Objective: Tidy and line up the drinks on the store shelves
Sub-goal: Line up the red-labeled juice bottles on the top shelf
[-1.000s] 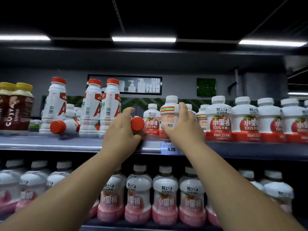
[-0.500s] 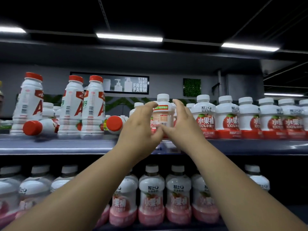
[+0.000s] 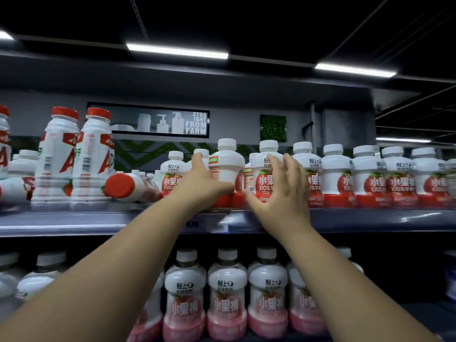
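Glossy white plastic bottles (image 3: 227, 166)

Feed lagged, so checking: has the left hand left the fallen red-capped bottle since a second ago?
Yes. It went right: the left hand now grips the back-turned white-capped bottle, clear of the fallen red-capped bottle on the shelf.

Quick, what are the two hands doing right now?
Left hand: closed around the white-capped bottle on the upper shelf.
Right hand: open, fingers spread, holding nothing.

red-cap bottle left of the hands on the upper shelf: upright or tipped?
Tipped. The red-cap bottle lies on its side, cap facing the camera.
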`<state>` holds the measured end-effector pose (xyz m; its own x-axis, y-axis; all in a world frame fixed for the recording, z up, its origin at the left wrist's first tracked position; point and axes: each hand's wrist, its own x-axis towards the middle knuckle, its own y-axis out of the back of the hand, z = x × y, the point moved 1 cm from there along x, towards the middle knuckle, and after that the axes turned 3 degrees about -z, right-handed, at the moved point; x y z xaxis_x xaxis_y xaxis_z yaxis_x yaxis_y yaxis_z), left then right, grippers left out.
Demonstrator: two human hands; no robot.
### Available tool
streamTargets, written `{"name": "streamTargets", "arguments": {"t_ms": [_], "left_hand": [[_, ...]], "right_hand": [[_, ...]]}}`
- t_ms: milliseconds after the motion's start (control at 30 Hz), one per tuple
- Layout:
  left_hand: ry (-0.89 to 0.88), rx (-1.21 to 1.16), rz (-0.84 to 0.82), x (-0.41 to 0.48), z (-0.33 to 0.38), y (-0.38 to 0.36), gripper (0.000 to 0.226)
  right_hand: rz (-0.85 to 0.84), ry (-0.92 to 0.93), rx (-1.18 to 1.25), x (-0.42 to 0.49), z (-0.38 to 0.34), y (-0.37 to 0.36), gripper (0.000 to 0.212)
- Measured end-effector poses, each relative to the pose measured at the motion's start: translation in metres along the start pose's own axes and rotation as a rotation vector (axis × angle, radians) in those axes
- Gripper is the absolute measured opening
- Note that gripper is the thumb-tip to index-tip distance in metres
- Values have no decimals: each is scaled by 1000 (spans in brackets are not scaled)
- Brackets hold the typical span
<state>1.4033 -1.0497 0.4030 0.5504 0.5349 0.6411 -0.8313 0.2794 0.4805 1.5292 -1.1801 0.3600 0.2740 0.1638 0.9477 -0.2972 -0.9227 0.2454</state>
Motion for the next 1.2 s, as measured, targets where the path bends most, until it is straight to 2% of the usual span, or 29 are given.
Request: {"name": "streamTargets", "arguments": {"t_ms": [100, 200, 300, 400, 533, 700, 800, 933, 1000, 1200], "left_hand": [[-1, 249, 55, -3, -1, -8, 112], [11, 206, 12, -2, -2, -9, 93], [14, 250, 36, -5, -1, -12, 99], [-15, 287, 91, -8, 0, -15, 90], [-33, 248, 10, -7, 0, -14, 71], [24, 266, 57, -7, -2, -15, 93], [10, 253, 54, -8, -6, -14, 82], [-29, 321, 57, -11, -8, -15, 83], [-44, 382, 60, -11, -8, -15, 76], [-103, 436, 28, -11, -12, -14, 71]], "right_hand": [[-27, -4, -13, -1, 0, -1, 81], [-60, -9, 0, -3, 0, 0, 80], [-66, 5, 1, -4, 1, -1, 79], [-95, 11, 1, -4, 1, -1, 79], [-102, 6, 23, -4, 1, -1, 80], [-47, -32, -3, -4, 0, -2, 82], [3, -57, -24, -5, 0, -3, 80], [30, -73, -61, -7, 1, -4, 79], [46, -76, -42, -7, 1, -5, 79], [18, -88, 30, -9, 1, -3, 79]]}}
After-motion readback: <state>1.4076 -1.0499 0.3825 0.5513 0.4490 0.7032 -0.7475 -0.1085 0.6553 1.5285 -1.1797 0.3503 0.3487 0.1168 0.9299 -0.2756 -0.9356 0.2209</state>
